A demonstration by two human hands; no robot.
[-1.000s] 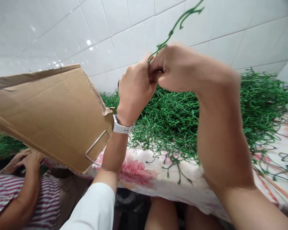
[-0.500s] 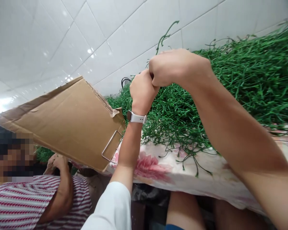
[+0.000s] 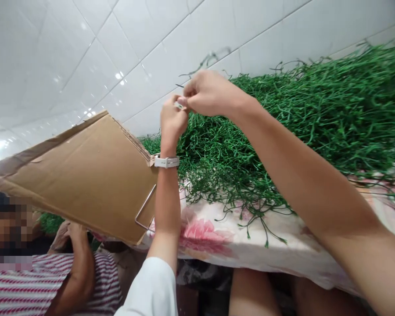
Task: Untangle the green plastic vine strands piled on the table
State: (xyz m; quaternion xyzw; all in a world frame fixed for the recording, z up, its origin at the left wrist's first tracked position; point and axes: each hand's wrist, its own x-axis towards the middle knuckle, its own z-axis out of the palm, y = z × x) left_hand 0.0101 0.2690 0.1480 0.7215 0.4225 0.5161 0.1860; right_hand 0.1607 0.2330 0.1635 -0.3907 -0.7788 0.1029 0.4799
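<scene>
My right hand [image 3: 207,92] is closed, its fingertips pinched around a thin green stem [image 3: 212,56]. The stem's upper part is motion-blurred and sticks up above the knuckles, and a dark thin tip pokes out to the left. Right beside it, my left hand [image 3: 173,116] is closed in a pinch and meets the right fingertips. What lies between its fingers is mostly hidden. A white watch strap [image 3: 166,162] circles my left wrist. Below and behind both hands spreads a large heap of long green stems [image 3: 303,118], some with small bud-like tips.
A flowered cloth [image 3: 204,237] covers the table under the heap. On the left leans a big brown cardboard sheet [image 3: 85,175], with a bent metal wire frame [image 3: 145,206] at its edge. Beyond it sits another person in a striped top [image 3: 29,285]. White tiled wall [image 3: 171,30] rises behind.
Both hands have shifted left in view. They were pressed together as fists; now the fingertips pinch and show more. The stem above the right hand has tilted and blurred.
</scene>
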